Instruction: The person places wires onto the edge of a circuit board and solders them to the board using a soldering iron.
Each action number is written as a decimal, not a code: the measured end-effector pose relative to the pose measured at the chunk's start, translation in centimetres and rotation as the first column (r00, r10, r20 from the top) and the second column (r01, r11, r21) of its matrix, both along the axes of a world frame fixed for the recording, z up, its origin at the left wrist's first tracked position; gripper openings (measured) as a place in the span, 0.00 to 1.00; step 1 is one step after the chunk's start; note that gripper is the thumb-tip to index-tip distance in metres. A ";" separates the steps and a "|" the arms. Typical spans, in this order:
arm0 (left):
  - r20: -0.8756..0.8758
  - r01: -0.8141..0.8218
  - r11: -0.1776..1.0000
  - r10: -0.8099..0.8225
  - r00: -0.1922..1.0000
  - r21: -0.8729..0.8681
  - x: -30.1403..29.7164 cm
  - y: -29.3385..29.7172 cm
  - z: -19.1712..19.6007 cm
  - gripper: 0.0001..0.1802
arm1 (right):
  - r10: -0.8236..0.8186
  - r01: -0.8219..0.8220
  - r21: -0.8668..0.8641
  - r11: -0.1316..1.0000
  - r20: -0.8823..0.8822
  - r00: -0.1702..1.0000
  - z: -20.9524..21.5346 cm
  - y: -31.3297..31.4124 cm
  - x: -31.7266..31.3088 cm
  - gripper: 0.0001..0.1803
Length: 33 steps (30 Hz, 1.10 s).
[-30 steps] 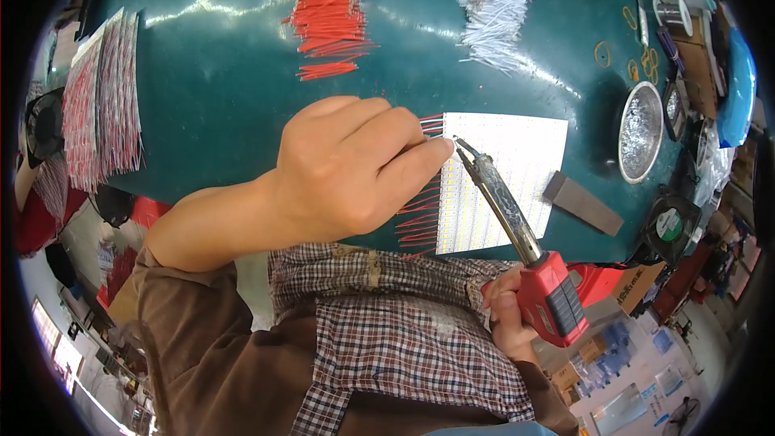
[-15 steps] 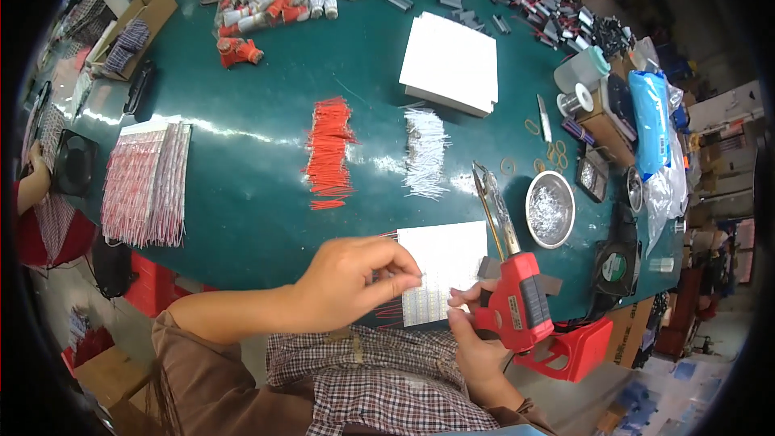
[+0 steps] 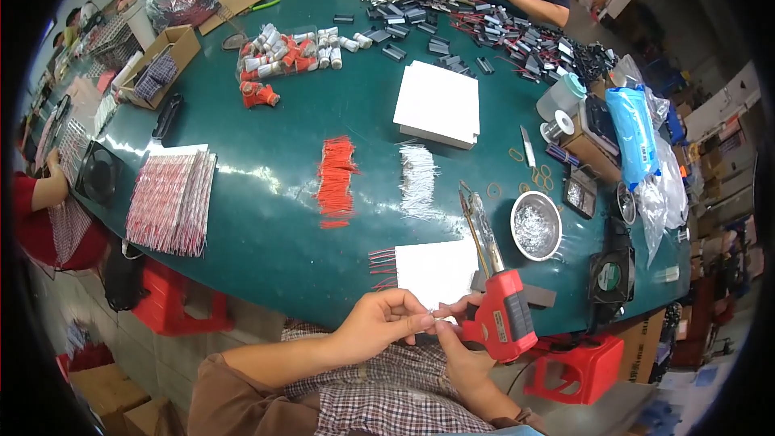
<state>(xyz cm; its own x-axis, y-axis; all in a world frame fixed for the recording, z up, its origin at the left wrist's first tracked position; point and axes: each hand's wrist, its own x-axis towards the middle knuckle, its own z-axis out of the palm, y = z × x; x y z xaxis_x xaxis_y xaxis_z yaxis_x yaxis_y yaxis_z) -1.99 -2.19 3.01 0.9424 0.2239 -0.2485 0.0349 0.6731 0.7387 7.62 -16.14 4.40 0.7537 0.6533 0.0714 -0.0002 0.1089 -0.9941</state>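
My left hand (image 3: 381, 325) is pinching, contents unclear, right hand (image 3: 467, 349) gripping soldering iron (image 3: 502, 316); board (image 3: 436, 268) wired at nine o'clock, white wires (image 3: 417, 182) remaining at twelve.

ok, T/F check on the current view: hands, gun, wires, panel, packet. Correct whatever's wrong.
1. The right hand holds the red soldering gun. True.
2. The left hand is at the white wire bundle. False: its fingertips are close to the right hand's.
3. The red wire bundle lies left of the white wire bundle. True.
4. The white panel lies beyond the white wire bundle. False: it is nearer the person.
5. The blue packet lies left of the red wire bundle. False: it lies to the right.
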 end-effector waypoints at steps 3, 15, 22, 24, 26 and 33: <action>-0.004 0.054 0.998 -0.054 0.999 0.015 -0.3 -0.3 -0.1 0.08 | 0.013 -0.013 -0.018 1.000 -0.025 1.000 0.3 -0.6 0.0 0.34; 0.108 -0.123 0.447 0.060 0.992 0.886 0.4 -1.0 1.9 0.05 | 0.039 -0.013 -0.212 0.977 0.116 0.992 0.0 -2.8 1.5 0.21; 0.209 -0.210 0.170 0.028 0.978 0.963 0.6 -1.3 2.0 0.05 | 0.022 0.035 -0.151 0.988 0.360 0.933 0.2 -2.7 1.9 0.24; 0.201 -0.200 0.147 0.006 0.980 0.969 0.4 -1.4 2.5 0.05 | 0.041 -0.008 -0.136 0.991 0.245 0.969 -0.2 -3.2 1.9 0.25; 0.044 -0.046 0.386 0.015 0.999 0.921 0.3 -1.3 2.7 0.06 | 0.029 -0.014 -0.146 0.989 0.100 0.995 -1.0 -3.5 1.6 0.25; 0.191 -0.191 0.074 0.004 0.982 0.979 0.5 -2.1 2.1 0.07 | -0.006 0.039 -0.106 0.994 0.299 0.954 -0.8 -3.7 1.6 0.26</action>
